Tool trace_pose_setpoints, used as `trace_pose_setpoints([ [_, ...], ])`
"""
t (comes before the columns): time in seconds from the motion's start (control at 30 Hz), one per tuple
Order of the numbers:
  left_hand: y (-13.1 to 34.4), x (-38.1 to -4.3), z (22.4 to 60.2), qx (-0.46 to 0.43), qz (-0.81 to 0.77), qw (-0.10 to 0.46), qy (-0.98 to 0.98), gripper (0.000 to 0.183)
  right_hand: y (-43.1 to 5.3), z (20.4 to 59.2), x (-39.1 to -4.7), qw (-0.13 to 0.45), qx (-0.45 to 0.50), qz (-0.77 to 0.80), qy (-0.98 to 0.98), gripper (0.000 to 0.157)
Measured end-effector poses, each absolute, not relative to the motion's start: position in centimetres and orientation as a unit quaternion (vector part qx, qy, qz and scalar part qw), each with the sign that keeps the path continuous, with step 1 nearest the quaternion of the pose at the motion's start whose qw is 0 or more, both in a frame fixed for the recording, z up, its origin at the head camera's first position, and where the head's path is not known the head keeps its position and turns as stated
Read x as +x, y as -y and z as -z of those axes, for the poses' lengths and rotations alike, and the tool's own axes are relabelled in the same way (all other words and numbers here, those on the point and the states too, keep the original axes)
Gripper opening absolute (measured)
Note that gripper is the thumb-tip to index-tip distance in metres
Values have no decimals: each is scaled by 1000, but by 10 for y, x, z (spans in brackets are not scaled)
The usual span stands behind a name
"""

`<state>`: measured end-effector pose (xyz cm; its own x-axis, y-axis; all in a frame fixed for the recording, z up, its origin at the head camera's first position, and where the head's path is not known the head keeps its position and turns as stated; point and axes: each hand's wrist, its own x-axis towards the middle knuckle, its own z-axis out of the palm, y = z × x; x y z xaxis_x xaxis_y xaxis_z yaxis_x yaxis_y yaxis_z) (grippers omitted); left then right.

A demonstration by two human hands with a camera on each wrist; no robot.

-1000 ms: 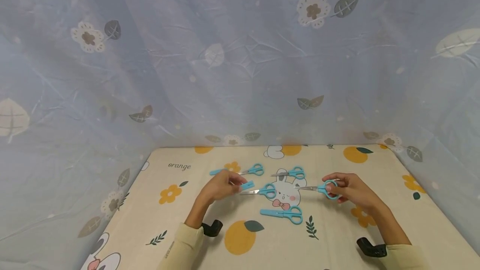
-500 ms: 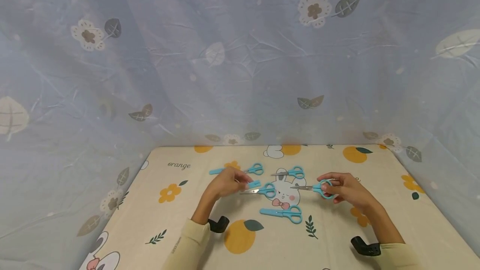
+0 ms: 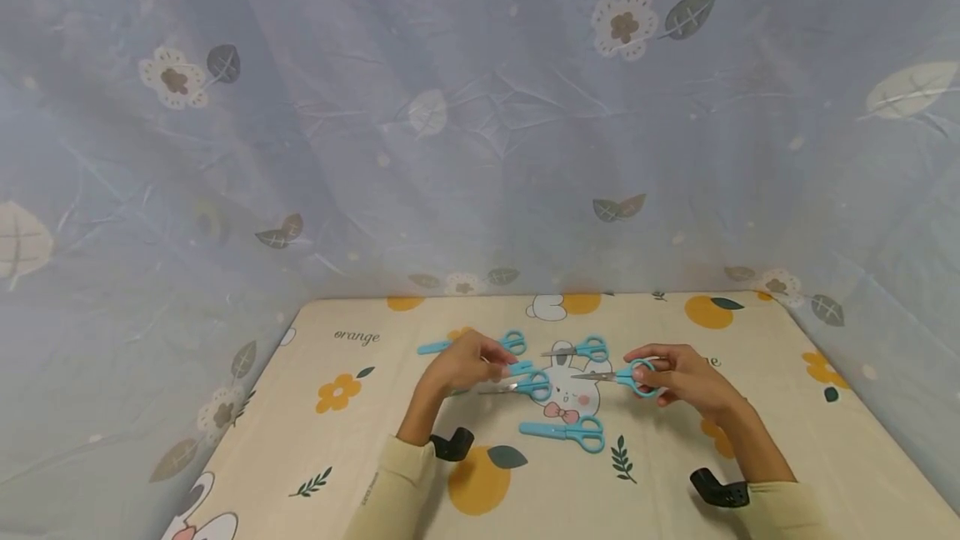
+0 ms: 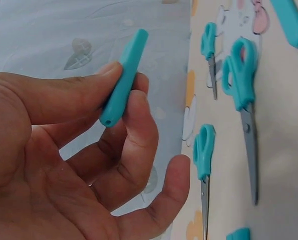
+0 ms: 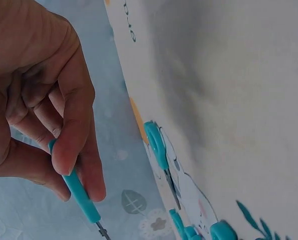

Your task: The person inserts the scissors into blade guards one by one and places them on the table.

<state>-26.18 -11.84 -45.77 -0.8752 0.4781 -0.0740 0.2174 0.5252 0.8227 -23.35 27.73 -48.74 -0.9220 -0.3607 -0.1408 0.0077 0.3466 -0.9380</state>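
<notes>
My left hand pinches a turquoise scissor blade cover between thumb and fingers, its narrow end with a small hole facing the wrist camera. On the right, my right hand grips scissors by their turquoise handle, with the bare metal blades pointing left towards the cover. A gap remains between blade tips and cover in the head view. Below the left hand lie uncovered scissors, and behind them another uncovered pair. The back-left scissors are partly hidden by my left hand.
Nearest the front lie scissors with their blades in a cover. A loose-looking turquoise cover lies at the back left. The patterned cloth spreads over the table, and a grey-blue curtain hangs behind it.
My left hand has moved right with the blade cover, passing over the uncovered scissors. My right hand has moved left with its scissors, so the two have come closer together.
</notes>
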Motion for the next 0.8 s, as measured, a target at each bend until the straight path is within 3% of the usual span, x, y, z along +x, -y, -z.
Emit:
trace_pose_setpoints([
  [0.8, 97, -264, 457, 204, -477, 177, -836, 18, -272, 485, -237, 159, -115, 576, -793, 56],
])
